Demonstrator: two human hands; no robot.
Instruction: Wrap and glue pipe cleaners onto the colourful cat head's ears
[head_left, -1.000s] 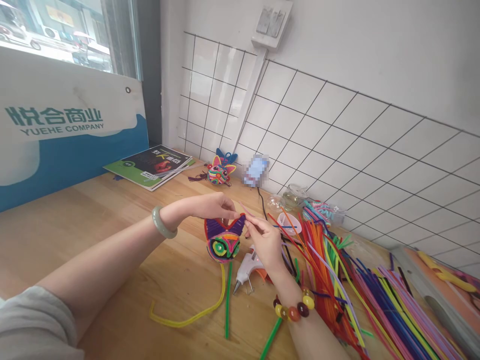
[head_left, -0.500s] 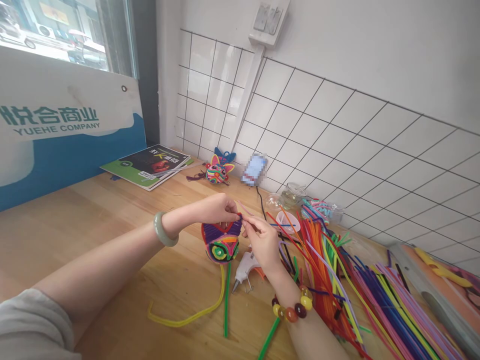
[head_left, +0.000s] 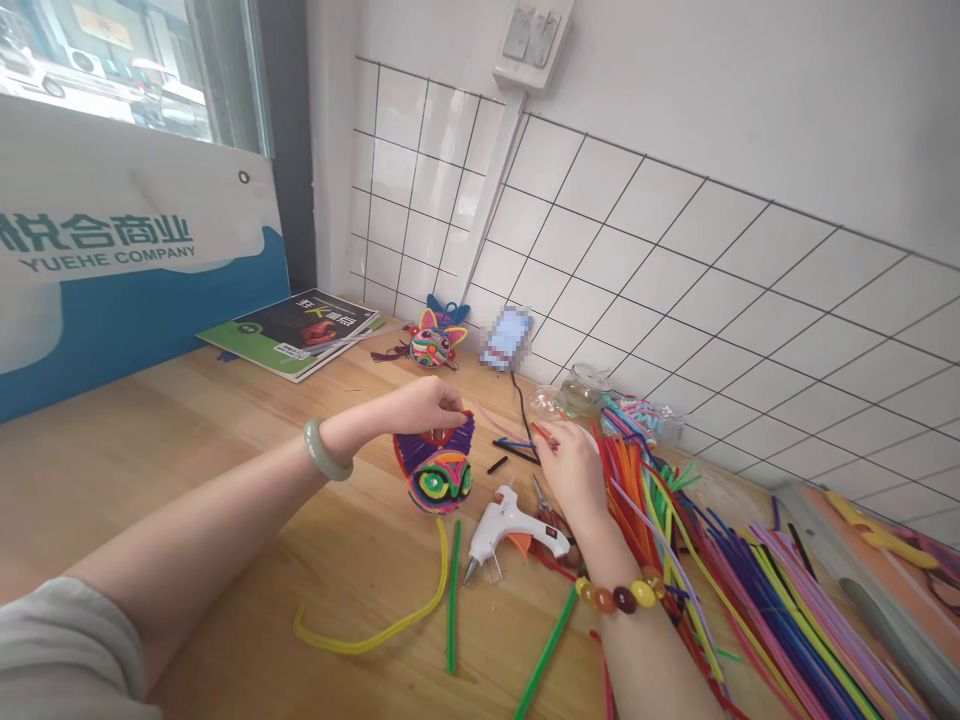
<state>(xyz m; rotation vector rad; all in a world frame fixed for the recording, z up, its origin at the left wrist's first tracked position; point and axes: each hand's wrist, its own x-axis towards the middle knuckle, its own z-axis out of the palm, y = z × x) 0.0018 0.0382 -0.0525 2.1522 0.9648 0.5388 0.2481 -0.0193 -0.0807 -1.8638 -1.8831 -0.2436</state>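
- Purple-eared, owl-like face (head_left: 442, 483) over the surface (head_left: 352, 575), pinched by the left hand (head_left: 429, 405).
- Right hand (head_left: 576, 472) has moved off it beside pipe cleaners (head_left: 628, 490), grip unclear; left alone now steadies it.

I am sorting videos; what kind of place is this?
Probably a craft workspace: a wooden table with colourful pipe cleaners and a glue gun, and an owl-like ornament in the left hand.

The left hand (head_left: 426, 406) hid part of the pipe-cleaner face (head_left: 435, 480); the far smartphone (head_left: 506, 338) was pixelated; the near-left sleeve (head_left: 71, 650) was cropped.
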